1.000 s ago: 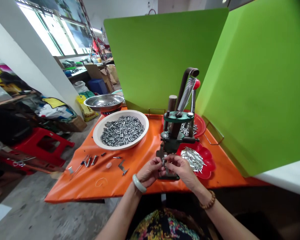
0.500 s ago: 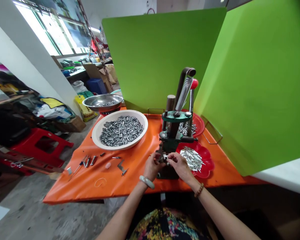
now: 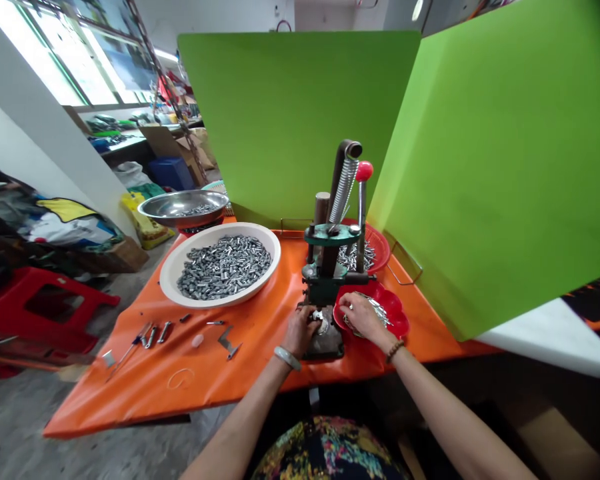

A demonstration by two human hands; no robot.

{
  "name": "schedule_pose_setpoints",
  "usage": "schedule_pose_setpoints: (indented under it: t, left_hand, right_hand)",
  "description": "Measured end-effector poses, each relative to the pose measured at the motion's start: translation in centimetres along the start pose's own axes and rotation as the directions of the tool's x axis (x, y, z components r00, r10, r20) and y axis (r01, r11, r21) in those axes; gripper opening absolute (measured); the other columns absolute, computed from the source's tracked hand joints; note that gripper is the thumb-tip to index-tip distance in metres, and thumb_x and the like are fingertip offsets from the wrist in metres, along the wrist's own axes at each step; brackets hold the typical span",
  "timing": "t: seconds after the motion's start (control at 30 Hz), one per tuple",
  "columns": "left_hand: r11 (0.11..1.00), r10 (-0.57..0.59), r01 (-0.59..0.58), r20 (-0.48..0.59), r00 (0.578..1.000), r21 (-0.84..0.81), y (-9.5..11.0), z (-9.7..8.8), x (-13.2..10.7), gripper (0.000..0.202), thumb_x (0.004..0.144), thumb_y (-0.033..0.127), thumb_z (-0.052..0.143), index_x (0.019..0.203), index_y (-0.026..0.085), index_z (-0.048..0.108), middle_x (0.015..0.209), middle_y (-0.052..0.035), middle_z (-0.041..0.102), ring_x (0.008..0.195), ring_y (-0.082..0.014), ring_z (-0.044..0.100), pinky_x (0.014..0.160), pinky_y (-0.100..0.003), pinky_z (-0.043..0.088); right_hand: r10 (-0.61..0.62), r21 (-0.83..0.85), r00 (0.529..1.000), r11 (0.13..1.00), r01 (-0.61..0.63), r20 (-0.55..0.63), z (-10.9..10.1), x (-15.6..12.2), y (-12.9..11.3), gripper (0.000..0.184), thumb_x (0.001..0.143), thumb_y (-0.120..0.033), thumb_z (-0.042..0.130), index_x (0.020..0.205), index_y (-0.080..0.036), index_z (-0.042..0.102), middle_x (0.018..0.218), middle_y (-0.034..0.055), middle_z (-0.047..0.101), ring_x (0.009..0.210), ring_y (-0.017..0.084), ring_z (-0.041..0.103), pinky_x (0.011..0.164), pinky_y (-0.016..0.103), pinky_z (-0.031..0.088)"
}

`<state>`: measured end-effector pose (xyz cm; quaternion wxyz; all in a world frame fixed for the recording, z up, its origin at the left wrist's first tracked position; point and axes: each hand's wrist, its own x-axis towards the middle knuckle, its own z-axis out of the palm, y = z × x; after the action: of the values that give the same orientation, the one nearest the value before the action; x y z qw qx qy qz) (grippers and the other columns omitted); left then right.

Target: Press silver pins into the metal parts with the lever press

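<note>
Shifted since half a second ago: my right hand point(image 3: 364, 316), from the press point(image 3: 326, 283) to the red dish point(image 3: 401, 325). Orange surface point(image 3: 210, 377) beneath; press upright on it, cream basin point(image 3: 169, 283) left, dish right. Left hand point(image 3: 300, 331) half-curled at press base, hold unclear. Right fingers bent among thin pins point(image 3: 381, 312) in the dish; cannot tell whether gripping any.

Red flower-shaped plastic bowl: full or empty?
Partly full: thin silvery metal pins lie inside the red flower-shaped bowl, its side wall bare; the right hand hides part.
</note>
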<state>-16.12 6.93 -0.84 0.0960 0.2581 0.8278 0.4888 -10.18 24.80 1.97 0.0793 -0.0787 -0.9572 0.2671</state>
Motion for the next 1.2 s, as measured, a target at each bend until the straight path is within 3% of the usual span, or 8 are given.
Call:
schedule_pose_setpoints:
  t: [0.3, 0.5, 0.57, 0.63, 0.7, 0.8, 1.0, 1.2]
  left_hand:
    - [0.999, -0.018, 0.017, 0.021, 1.0, 0.043, 0.1, -0.1, 0.2, 0.023, 0.068, 0.02, 0.056, 0.091, 0.02, 0.055, 0.085, -0.0037, 0.055, 0.08, -0.014, 0.052, 0.075, -0.027, 0.041]
    - [0.999, 0.012, -0.013, 0.007, 1.0, 0.052, -0.2, 0.1, 0.1, 0.024, 0.069, 0.021, 0.057, 0.092, 0.02, 0.055, 0.085, -0.0038, 0.056, 0.082, -0.0139, 0.052, 0.077, -0.026, 0.041]
    - [0.998, 0.02, -0.02, -0.009, 1.0, 0.056, -0.4, 0.2, 0.1, 0.024, 0.068, 0.021, 0.057, 0.092, 0.019, 0.055, 0.084, -0.0036, 0.056, 0.081, -0.0134, 0.053, 0.077, -0.026, 0.042]
    - [0.998, 0.027, -0.025, -0.026, 0.999, 0.066, -0.5, 0.4, 0.2, 0.024, 0.068, 0.019, 0.057, 0.092, 0.019, 0.055, 0.084, -0.003, 0.056, 0.08, -0.0128, 0.053, 0.076, -0.026, 0.042]
    - [0.996, 0.037, -0.034, -0.035, 0.999, 0.078, -0.5, 0.4, 0.2, 0.026, 0.068, 0.016, 0.057, 0.094, 0.019, 0.055, 0.085, -0.0023, 0.057, 0.08, -0.0121, 0.053, 0.075, -0.025, 0.043]
    - [0.994, 0.044, -0.04, -0.038, 0.998, 0.098, -0.3, 0.4, 0.2, 0.028, 0.066, 0.014, 0.058, 0.093, 0.018, 0.055, 0.085, -0.0022, 0.057, 0.08, -0.0118, 0.053, 0.073, -0.024, 0.044]
    - [0.991, 0.04, -0.033, -0.049, 0.998, 0.126, 0.1, 0.2, 0.2, 0.024, 0.066, 0.012, 0.058, 0.089, 0.017, 0.056, 0.082, -0.0025, 0.058, 0.079, -0.0119, 0.054, 0.072, -0.024, 0.044]
    - [0.991, 0.061, -0.053, -0.058, 0.996, 0.121, -0.2, 0.4, 0.3, 0.025, 0.065, 0.011, 0.06, 0.09, 0.018, 0.057, 0.082, -0.0023, 0.059, 0.079, -0.0118, 0.054, 0.072, -0.024, 0.045]
  right_hand:
    - [0.008, -0.122, 0.999, 0.993, -0.003, 0.042, -0.2, 0.2, 2.9, 0.015, 0.078, -0.013, 0.042, 0.072, -0.014, 0.056, 0.08, 0.0061, 0.053, 0.071, 0.012, 0.049, 0.067, 0.022, 0.033]
    - [0.065, 0.005, 0.995, 0.998, -0.064, -0.078, -0.5, 0.0, 2.4, 0.017, 0.083, -0.024, 0.036, 0.076, -0.015, 0.049, 0.077, 0.005, 0.056, 0.069, 0.012, 0.052, 0.067, 0.024, 0.039]
    - [0.128, 0.214, 0.989, 0.971, -0.108, -0.08, -0.4, -0.1, 1.4, 0.019, 0.084, -0.03, 0.035, 0.083, -0.016, 0.047, 0.07, 0.0034, 0.056, 0.062, 0.012, 0.053, 0.061, 0.024, 0.041]
    - [0.188, 0.557, 0.982, 0.815, -0.157, 0.002, -0.1, -0.3, 0.0, 0.021, 0.081, -0.036, 0.041, 0.086, -0.016, 0.046, 0.064, 0.0014, 0.056, 0.054, 0.011, 0.053, 0.055, 0.023, 0.043]
    - [0.198, 0.806, 0.974, 0.554, -0.206, 0.113, 0.2, -0.4, -1.6, 0.026, 0.074, -0.038, 0.052, 0.085, -0.015, 0.047, 0.063, 0.0007, 0.056, 0.053, 0.01, 0.054, 0.053, 0.022, 0.045]
    - [0.176, 0.886, 0.967, 0.398, -0.24, 0.183, 0.6, -0.4, -3.4, 0.031, 0.067, -0.039, 0.061, 0.081, -0.013, 0.05, 0.064, 0.0014, 0.058, 0.054, 0.009, 0.056, 0.052, 0.02, 0.045]
    - [0.187, 0.767, 0.976, 0.609, -0.202, 0.109, 1.7, 0.4, -4.3, 0.022, 0.069, -0.035, 0.053, 0.073, -0.014, 0.051, 0.054, -0.0008, 0.055, 0.044, 0.009, 0.051, 0.04, 0.018, 0.039]
    - [0.202, 0.685, 0.979, 0.708, -0.17, 0.034, 2.2, 0.6, -4.6, 0.013, 0.068, -0.028, 0.05, 0.067, -0.015, 0.05, 0.05, -0.0019, 0.053, 0.041, 0.01, 0.049, 0.039, 0.018, 0.037]
